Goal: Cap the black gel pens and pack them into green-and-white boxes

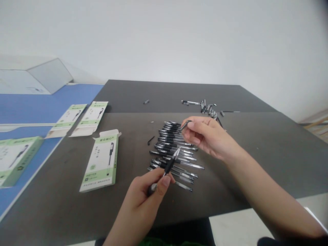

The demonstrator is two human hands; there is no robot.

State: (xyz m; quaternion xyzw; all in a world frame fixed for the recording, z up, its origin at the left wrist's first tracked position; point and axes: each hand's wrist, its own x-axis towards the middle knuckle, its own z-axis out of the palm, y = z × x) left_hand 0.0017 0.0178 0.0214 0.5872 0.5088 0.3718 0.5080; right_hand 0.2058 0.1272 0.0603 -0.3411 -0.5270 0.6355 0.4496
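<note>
My left hand (151, 193) is closed round an uncapped gel pen (171, 162), its silver tip pointing up and away from me over the table. Higher and to the right, my right hand (202, 133) pinches a small pen cap (185, 125) with a dark clip between thumb and fingers. Cap and pen tip are apart. Under and behind both hands lies a long row of clear-barrelled gel pens (176, 143) with black grips. My right hand covers part of that row.
Farther back lie loose caps and pen parts (207, 107). A small black piece (151, 140) and a loose cap (146, 101) lie left of the row. An opened green-and-white pen box (102, 164) stands left, with more boxes (89, 118) beyond. A white carton (38, 78) sits on the blue table.
</note>
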